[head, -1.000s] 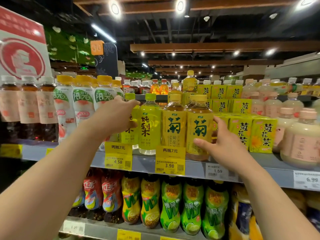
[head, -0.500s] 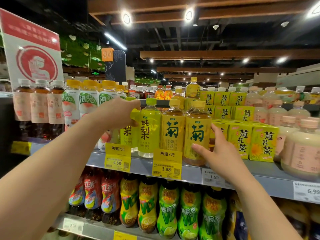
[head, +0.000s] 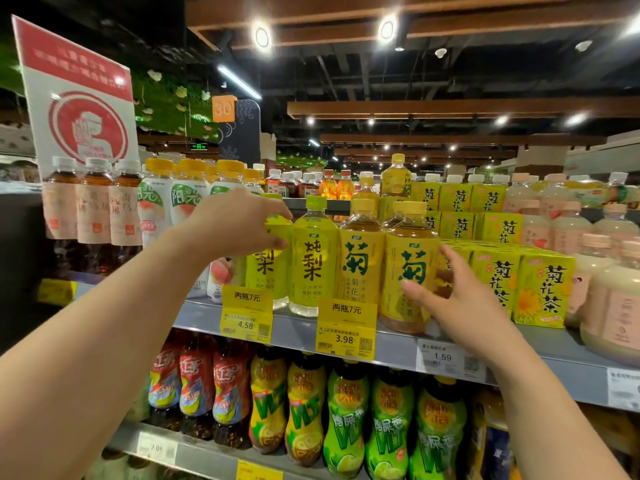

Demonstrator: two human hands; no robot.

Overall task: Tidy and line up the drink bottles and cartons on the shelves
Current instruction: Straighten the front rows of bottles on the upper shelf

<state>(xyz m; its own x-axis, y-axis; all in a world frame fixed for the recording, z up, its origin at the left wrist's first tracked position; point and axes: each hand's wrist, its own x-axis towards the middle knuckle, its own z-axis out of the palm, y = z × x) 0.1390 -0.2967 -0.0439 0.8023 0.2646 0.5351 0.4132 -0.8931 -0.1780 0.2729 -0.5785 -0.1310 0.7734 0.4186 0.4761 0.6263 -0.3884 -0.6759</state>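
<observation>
On the grey shelf (head: 298, 327) stand two green-yellow pear drink bottles. My left hand (head: 239, 225) is closed around the shoulder of the left pear bottle (head: 268, 265); the second pear bottle (head: 313, 261) stands right beside it. Two amber chrysanthemum tea bottles follow to the right. My right hand (head: 450, 299) grips the right tea bottle (head: 410, 268) at its lower side, thumb on the label, fingers behind it. The other tea bottle (head: 360, 261) stands untouched between them. Yellow tea cartons (head: 543, 289) are stacked just right of my right hand.
White peach drink bottles (head: 187, 206) and brown tea bottles (head: 93, 216) fill the shelf's left. Pale pink bottles (head: 616, 306) stand at the far right. A lower shelf holds red, yellow and green bottles (head: 346, 417). Yellow price tags (head: 346, 327) hang on the shelf edge. A red sign (head: 83, 95) stands upper left.
My left hand has closed over the left pear bottle's shoulder, having rested on the white bottles before. My right hand stays on the right tea bottle. The camera has moved closer.
</observation>
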